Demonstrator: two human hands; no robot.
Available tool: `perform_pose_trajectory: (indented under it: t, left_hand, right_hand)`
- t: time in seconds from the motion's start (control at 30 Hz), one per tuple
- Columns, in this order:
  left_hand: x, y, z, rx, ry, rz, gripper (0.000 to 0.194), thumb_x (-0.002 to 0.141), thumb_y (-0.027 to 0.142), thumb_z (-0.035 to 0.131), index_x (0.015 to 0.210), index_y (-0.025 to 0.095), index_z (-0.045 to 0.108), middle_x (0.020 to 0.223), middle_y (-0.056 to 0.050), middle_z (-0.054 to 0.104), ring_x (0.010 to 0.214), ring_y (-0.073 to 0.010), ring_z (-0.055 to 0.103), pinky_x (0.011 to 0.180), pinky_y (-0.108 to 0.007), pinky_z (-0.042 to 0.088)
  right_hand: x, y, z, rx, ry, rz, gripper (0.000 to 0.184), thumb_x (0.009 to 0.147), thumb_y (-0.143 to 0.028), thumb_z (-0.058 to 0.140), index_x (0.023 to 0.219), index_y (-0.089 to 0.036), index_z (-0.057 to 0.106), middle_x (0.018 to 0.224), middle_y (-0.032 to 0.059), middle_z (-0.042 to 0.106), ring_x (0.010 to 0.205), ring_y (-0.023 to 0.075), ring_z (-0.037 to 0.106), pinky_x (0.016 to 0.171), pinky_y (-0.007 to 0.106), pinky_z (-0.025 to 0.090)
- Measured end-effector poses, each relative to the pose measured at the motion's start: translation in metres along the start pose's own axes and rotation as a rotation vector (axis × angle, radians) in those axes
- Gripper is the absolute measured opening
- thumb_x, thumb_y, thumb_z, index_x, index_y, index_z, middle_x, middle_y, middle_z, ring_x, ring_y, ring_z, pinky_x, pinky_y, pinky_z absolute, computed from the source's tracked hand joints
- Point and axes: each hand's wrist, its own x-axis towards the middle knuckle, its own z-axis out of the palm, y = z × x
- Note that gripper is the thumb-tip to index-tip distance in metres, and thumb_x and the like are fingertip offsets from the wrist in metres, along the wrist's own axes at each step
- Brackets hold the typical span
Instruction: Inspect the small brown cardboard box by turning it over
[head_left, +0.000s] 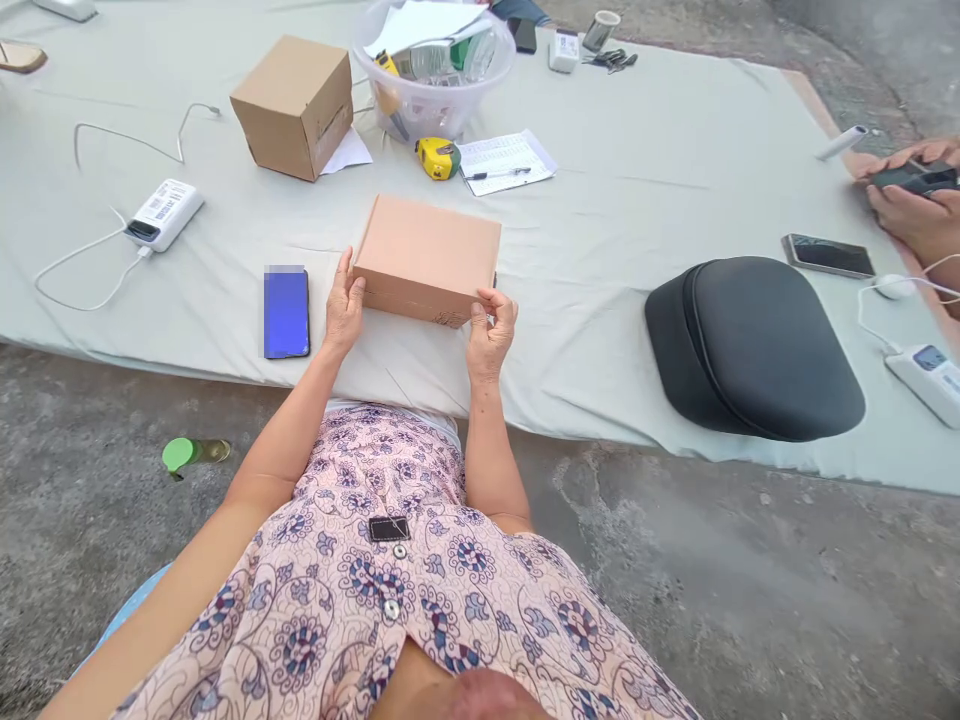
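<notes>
A closed, flat cardboard box (431, 245) is at the near edge of the cloth-covered table, directly before me. My left hand (345, 308) grips its left end, thumb toward the front face. At the front right corner, my right hand (491, 330) holds the box with thumb and fingers. Dark printing shows low on the front face near that hand. Whether the underside rests fully on the cloth I cannot tell. To the left of my left hand lies a phone (286, 312) with a blue screen.
Behind the box are a yellow tape measure (438, 158), a notepad (525, 160) with a pen, a larger carton (296, 105) and a filled plastic basin (420, 105). A black case (757, 345) stands right, a corded power bank (163, 215) left. Another person's hands (919, 195) hold a dark object.
</notes>
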Motion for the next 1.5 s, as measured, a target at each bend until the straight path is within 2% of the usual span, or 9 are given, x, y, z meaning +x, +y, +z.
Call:
perform_pose_trajectory:
  t: [0.23,0.4,0.5,0.63,0.83,0.97,1.07,1.27,1.5]
  left_hand:
    - [-0.015,-0.013,0.001,0.049,0.079,-0.019,0.068,0.093,0.072,0.053,0.135,0.018,0.058,0.142,-0.016,0.064,0.141,-0.0269,0.057,0.123,-0.042,0.043]
    - [-0.021,-0.013,0.002,0.043,0.200,-0.064,0.049,0.092,0.061,0.064,0.111,0.016,0.064,0.118,-0.013,0.070,0.117,-0.0236,0.069,0.110,-0.038,0.054]
    - [-0.020,-0.010,0.000,0.005,0.209,-0.071,0.039,0.096,0.052,0.059,0.106,0.016,0.068,0.109,-0.011,0.073,0.107,-0.0217,0.071,0.104,-0.037,0.057]
    - [-0.022,-0.002,-0.004,0.020,0.196,0.043,0.041,0.097,0.051,0.054,0.114,0.019,0.071,0.119,-0.011,0.074,0.118,-0.0234,0.069,0.110,-0.039,0.054]
    - [-0.024,-0.002,-0.007,-0.031,0.124,0.128,0.052,0.094,0.068,0.052,0.127,0.030,0.066,0.147,-0.007,0.061,0.146,-0.0261,0.051,0.127,-0.046,0.038]
    - [-0.023,-0.014,-0.004,-0.067,0.008,0.185,0.071,0.092,0.070,0.056,0.152,0.034,0.046,0.161,-0.006,0.048,0.155,-0.0284,0.039,0.131,-0.045,0.031]
    - [-0.023,-0.024,-0.002,-0.034,-0.046,0.219,0.091,0.085,0.073,0.065,0.161,0.039,0.028,0.171,-0.005,0.033,0.159,-0.0305,0.032,0.127,-0.043,0.037]
    - [-0.022,-0.028,-0.002,0.012,-0.036,0.211,0.087,0.086,0.069,0.066,0.160,0.036,0.033,0.167,-0.010,0.040,0.152,-0.0295,0.044,0.116,-0.037,0.050]
    - [-0.022,-0.021,-0.002,0.051,-0.015,0.146,0.087,0.086,0.074,0.063,0.157,0.031,0.041,0.161,-0.013,0.049,0.142,-0.0288,0.056,0.107,-0.034,0.056]
  right_hand:
    - [-0.017,0.014,0.006,0.020,0.048,0.085,0.055,0.098,-0.044,0.049,0.147,-0.022,0.044,0.111,0.0108,0.062,0.105,0.0211,0.066,0.089,0.038,0.061]
    - [-0.027,0.013,0.010,-0.020,0.123,0.117,0.043,0.096,-0.044,0.051,0.131,-0.018,0.056,0.115,0.0133,0.064,0.105,0.0223,0.067,0.085,0.038,0.062]
    - [-0.027,0.010,0.008,-0.041,0.120,0.128,0.040,0.096,-0.044,0.048,0.126,-0.019,0.059,0.115,0.0134,0.064,0.107,0.0232,0.067,0.086,0.040,0.062]
    - [-0.026,0.007,0.004,-0.041,0.133,0.068,0.047,0.098,-0.043,0.042,0.136,-0.021,0.056,0.127,0.0149,0.062,0.117,0.0250,0.065,0.095,0.043,0.060]
    - [-0.027,0.009,0.005,0.066,0.142,0.044,0.061,0.098,-0.044,0.039,0.153,-0.020,0.042,0.137,0.0176,0.056,0.123,0.0281,0.062,0.101,0.048,0.058]
    - [-0.027,0.012,0.007,0.110,0.166,-0.017,0.062,0.096,-0.050,0.043,0.152,-0.022,0.044,0.140,0.0156,0.055,0.119,0.0252,0.063,0.095,0.042,0.059]
    - [-0.027,0.012,0.006,0.150,0.161,-0.066,0.064,0.092,-0.054,0.054,0.149,-0.025,0.047,0.144,0.0127,0.054,0.124,0.0240,0.061,0.098,0.039,0.058]
    - [-0.027,0.013,0.006,0.163,0.105,-0.080,0.077,0.088,-0.062,0.061,0.154,-0.024,0.043,0.153,0.0144,0.047,0.135,0.0251,0.055,0.104,0.040,0.056]
    - [-0.026,0.018,0.009,0.191,0.107,-0.031,0.076,0.088,-0.063,0.061,0.150,-0.023,0.047,0.151,0.0159,0.050,0.133,0.0237,0.057,0.105,0.039,0.056]
